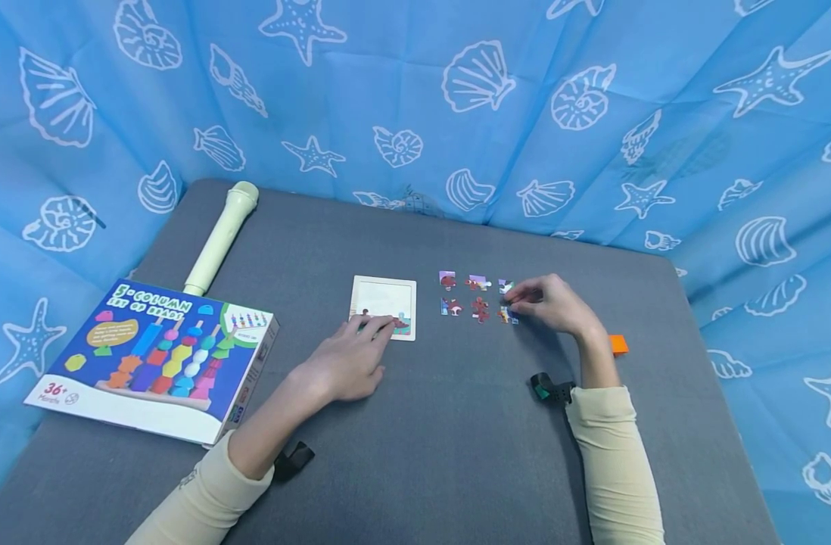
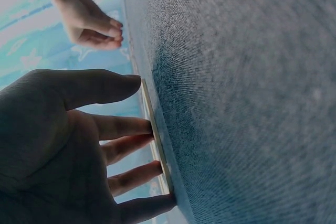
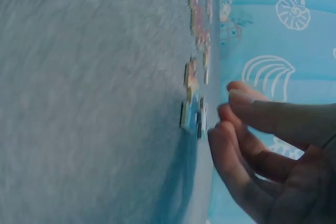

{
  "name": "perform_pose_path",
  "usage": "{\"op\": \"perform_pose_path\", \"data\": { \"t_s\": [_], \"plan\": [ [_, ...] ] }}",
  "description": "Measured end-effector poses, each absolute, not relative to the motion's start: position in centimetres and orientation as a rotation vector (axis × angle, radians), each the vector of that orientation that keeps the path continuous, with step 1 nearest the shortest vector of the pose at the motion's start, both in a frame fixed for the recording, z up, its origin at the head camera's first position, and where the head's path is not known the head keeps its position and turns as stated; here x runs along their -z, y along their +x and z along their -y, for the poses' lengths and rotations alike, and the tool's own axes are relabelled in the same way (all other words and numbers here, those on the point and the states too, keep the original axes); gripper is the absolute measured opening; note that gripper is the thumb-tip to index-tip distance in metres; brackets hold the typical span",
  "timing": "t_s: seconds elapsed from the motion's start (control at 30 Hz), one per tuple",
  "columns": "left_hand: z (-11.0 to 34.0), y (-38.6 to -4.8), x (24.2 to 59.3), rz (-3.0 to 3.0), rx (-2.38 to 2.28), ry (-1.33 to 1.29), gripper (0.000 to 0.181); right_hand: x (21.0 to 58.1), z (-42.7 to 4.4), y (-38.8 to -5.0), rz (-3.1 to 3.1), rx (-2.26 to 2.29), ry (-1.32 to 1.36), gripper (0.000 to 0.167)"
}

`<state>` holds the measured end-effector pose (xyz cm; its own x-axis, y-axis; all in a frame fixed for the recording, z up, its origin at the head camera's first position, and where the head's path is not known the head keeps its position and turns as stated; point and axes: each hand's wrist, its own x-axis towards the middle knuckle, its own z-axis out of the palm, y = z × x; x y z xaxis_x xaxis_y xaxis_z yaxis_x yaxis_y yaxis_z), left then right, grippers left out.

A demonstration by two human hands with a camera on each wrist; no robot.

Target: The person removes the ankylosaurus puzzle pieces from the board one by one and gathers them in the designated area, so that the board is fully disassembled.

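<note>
And here's the right hand (image 1: 550, 303), fingers loosely bent, nothing visible in its grasp, poised at the right end of the puzzle pieces (image 1: 480, 309)! They lie in two rows of three, the spread's long axis running leftward from those fingertips toward the wooden board (image 1: 388, 297). Over there, the left hand (image 1: 350, 363) rests extended fingers on the board's near edge. The right is clearly nearer the end pieces; contact with them can't be told.
</note>
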<state>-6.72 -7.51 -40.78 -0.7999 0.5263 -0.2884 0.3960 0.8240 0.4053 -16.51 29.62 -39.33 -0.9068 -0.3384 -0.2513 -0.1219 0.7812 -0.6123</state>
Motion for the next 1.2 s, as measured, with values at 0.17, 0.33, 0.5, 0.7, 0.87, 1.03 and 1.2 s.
{"op": "perform_pose_path", "data": {
  "t_s": [0.17,0.33,0.5,0.7,0.87,1.03,1.2],
  "plan": [
    [7.5,-6.7,40.7,-2.613,-0.456,0.683,0.069,39.2,-28.5,-16.4,-2.574,0.961,-0.429,0.022],
    [7.4,-6.7,40.8,-2.614,-0.453,0.683,0.069,39.6,-26.7,-16.5,-2.474,1.072,-0.536,0.022],
    [7.4,-6.8,40.8,-2.618,-0.446,0.689,0.070,39.9,-24.7,-16.8,-2.381,1.151,-0.608,0.021],
    [7.4,-6.8,40.6,-2.616,-0.416,0.696,0.070,40.3,-22.1,-17.1,-2.318,1.191,-0.639,0.020],
    [7.2,-6.5,40.6,-2.610,-0.362,0.701,0.073,40.5,-19.7,-17.3,-2.290,1.224,-0.675,0.020],
    [6.8,-6.0,40.5,-2.619,-0.297,0.728,0.073,40.8,-17.2,-17.7,-2.263,1.197,-0.715,0.019],
    [6.4,-5.6,40.6,-2.630,-0.259,0.764,0.075,41.2,-14.7,-18.2,-2.198,1.155,-0.770,0.018]
  ]
}}
